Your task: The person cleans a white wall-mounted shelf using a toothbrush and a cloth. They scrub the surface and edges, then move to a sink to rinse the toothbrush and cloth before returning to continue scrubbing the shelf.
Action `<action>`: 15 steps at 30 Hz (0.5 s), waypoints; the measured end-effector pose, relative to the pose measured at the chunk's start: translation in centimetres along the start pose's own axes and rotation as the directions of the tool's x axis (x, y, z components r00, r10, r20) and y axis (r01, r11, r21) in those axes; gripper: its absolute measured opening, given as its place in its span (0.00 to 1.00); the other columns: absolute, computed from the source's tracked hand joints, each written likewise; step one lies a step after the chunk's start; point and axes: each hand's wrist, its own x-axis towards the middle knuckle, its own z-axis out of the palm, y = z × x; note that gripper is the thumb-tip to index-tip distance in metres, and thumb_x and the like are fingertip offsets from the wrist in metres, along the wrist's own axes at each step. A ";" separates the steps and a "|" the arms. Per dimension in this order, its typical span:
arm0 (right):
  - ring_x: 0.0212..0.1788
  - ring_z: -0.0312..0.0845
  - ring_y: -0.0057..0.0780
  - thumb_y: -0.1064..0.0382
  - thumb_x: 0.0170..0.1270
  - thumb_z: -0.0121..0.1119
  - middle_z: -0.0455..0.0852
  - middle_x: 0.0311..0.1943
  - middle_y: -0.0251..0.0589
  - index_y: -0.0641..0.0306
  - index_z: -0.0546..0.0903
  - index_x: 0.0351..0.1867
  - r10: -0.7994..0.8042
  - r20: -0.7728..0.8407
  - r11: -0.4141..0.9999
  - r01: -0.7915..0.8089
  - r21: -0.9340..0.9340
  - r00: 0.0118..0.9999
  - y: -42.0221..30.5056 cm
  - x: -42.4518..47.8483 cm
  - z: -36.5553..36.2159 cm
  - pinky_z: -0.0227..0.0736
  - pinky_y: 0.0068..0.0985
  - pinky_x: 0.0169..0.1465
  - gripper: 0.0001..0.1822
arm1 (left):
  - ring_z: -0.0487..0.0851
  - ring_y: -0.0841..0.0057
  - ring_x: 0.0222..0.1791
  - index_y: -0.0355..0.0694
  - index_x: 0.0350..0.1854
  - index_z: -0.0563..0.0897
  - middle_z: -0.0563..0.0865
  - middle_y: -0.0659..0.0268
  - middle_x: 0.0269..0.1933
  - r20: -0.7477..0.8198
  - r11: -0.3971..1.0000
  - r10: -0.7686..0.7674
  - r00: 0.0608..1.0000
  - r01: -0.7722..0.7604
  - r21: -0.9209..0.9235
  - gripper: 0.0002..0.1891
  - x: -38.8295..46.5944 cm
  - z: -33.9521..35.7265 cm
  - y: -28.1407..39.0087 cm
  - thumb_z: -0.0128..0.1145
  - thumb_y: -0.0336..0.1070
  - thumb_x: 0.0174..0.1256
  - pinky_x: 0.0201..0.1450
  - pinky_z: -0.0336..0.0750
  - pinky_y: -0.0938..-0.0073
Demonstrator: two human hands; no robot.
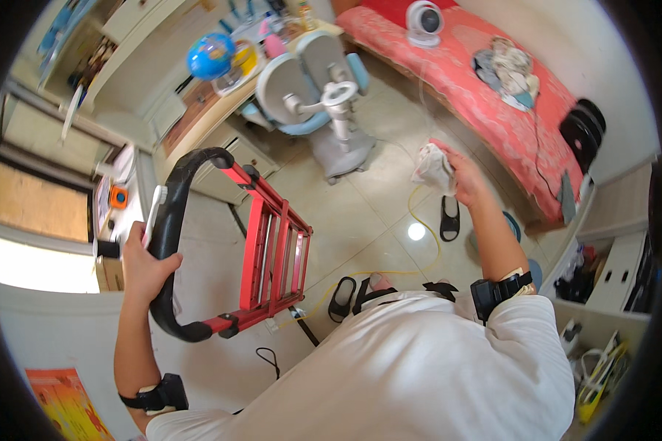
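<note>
My left hand (146, 273) holds a white toothbrush (158, 206) with its bristles up. The same hand rests on the black padded handrail (171, 231) of a red folding step ladder (276, 248), thumb laid across the rail. Most of the toothbrush's handle is hidden by my fingers. Out to the right, my right hand (466, 173) grips a crumpled whitish cloth (434, 168), held in the air above the tiled floor.
A grey swivel chair (339, 110) stands by a desk with a globe (211, 55). A bed with a pink cover (463, 71) bears a white fan (423, 25) and heaped clothes (507, 71). Black slippers (449, 220) and a yellow cable (438, 242) lie on the floor.
</note>
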 end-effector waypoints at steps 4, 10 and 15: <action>0.50 0.77 0.33 0.66 0.67 0.39 0.78 0.51 0.43 0.65 0.68 0.59 -0.177 -0.220 0.974 0.203 0.099 0.959 -2.4 -6.0 -7.8 0.72 0.30 0.54 0.20 | 0.74 0.71 0.28 0.35 0.33 0.68 0.76 0.60 0.28 0.089 0.971 0.238 0.967 -0.238 -0.016 0.23 -1.0 -2.0 9.6 0.64 0.31 0.30 0.37 0.71 0.74; 0.50 0.77 0.32 0.66 0.67 0.41 0.78 0.51 0.41 0.64 0.69 0.59 -0.303 -0.519 0.852 0.471 0.230 0.800 -1.1 -17.3 -22.5 0.72 0.30 0.54 0.19 | 0.71 0.71 0.28 0.36 0.34 0.68 0.73 0.61 0.27 0.154 0.818 0.572 0.806 -0.574 -0.039 0.25 -4.3 -1.9 21.6 0.63 0.34 0.26 0.36 0.69 0.76; 0.52 0.76 0.34 0.66 0.68 0.38 0.76 0.53 0.42 0.64 0.68 0.59 -0.285 -0.713 0.726 0.630 0.276 0.641 1.5 -30.1 -30.8 0.71 0.32 0.55 0.19 | 0.70 0.79 0.28 0.35 0.36 0.70 0.74 0.64 0.28 0.250 0.728 0.683 0.686 -0.669 -0.150 0.27 -7.5 -2.1 27.9 0.62 0.31 0.24 0.35 0.70 0.79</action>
